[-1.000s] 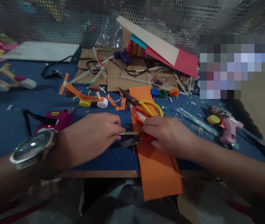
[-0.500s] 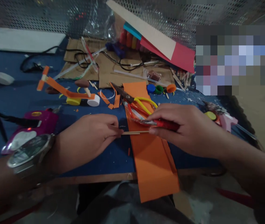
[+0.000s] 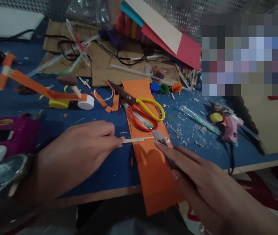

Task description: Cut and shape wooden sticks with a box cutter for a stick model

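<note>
My left hand (image 3: 80, 153) pinches the left end of a thin wooden stick (image 3: 139, 140) and holds it flat across a long orange paper strip (image 3: 153, 163) on the blue table. My right hand (image 3: 202, 182) comes in from the lower right and grips a utility knife (image 3: 162, 140). Its metal blade tip meets the stick's right end. Scissors (image 3: 141, 109) with yellow and red handles lie on the orange paper just beyond the stick.
A pink glue gun (image 3: 229, 125) lies to the right, a magenta box (image 3: 9, 133) to the left. An orange paper model with cap wheels (image 3: 55, 96), bottle caps (image 3: 164, 88), cardboard (image 3: 104, 65), cables and coloured card sheets (image 3: 168, 39) fill the back. The table edge (image 3: 104, 195) runs near me.
My right hand drew back toward me to the lower right, and the knife blade now touches the stick's right end. The view tilted down and left. My left hand kept its hold.
</note>
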Demonstrator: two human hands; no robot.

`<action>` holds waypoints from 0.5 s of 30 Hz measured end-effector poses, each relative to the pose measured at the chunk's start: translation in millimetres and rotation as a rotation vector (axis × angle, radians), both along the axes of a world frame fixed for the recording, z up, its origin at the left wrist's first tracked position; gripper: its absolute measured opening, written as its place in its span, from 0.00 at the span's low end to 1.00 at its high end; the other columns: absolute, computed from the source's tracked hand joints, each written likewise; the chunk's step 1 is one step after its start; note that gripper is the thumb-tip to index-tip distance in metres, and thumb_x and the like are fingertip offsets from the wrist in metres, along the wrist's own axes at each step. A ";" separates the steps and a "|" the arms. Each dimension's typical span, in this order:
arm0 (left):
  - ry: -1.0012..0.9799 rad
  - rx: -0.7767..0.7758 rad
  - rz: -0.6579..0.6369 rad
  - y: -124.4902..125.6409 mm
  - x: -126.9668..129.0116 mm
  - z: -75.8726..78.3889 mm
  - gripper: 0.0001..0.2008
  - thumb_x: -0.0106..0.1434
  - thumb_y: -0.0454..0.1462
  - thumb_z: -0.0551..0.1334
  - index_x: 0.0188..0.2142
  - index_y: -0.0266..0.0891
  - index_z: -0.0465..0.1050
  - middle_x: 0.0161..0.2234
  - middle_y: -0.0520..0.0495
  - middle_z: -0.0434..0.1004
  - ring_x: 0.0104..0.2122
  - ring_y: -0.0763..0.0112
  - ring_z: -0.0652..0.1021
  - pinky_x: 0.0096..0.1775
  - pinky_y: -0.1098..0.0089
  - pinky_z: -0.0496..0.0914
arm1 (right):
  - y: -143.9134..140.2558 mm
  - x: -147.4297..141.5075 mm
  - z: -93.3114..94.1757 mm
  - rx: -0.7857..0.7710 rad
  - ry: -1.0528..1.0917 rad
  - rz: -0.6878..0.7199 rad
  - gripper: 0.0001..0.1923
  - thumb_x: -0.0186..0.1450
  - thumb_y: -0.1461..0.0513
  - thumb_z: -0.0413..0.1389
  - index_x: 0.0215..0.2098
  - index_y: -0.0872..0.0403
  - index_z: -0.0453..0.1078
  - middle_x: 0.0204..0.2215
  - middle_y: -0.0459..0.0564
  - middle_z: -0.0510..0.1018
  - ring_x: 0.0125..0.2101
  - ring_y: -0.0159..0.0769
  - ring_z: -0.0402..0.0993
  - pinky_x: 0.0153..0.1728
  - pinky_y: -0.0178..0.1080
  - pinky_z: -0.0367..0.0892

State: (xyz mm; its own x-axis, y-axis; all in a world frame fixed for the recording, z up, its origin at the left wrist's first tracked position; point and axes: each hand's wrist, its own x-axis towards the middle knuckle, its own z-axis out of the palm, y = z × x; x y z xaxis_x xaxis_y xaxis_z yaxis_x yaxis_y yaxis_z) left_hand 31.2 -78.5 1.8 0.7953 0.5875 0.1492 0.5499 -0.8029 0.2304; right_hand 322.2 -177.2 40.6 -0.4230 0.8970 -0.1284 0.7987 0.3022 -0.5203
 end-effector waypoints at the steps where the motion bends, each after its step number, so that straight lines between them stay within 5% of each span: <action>1: 0.000 -0.001 0.004 -0.8 0.3 0.0 0.18 0.72 0.30 0.53 0.37 0.42 0.84 0.31 0.47 0.76 0.31 0.63 0.77 0.34 0.63 0.68 | -1.7 -2.4 -0.8 0.019 0.004 -0.021 0.33 0.75 0.67 0.46 0.77 0.53 0.60 0.66 0.57 0.80 0.56 0.43 0.85 0.52 0.40 0.85; 15: -0.060 0.043 0.013 -7.1 4.1 0.2 0.20 0.75 0.32 0.51 0.36 0.41 0.83 0.32 0.47 0.77 0.32 0.64 0.78 0.34 0.64 0.68 | -20.5 -28.0 -11.9 -0.036 -0.104 -0.156 0.41 0.69 0.69 0.46 0.81 0.54 0.53 0.58 0.63 0.82 0.35 0.45 0.87 0.35 0.51 0.87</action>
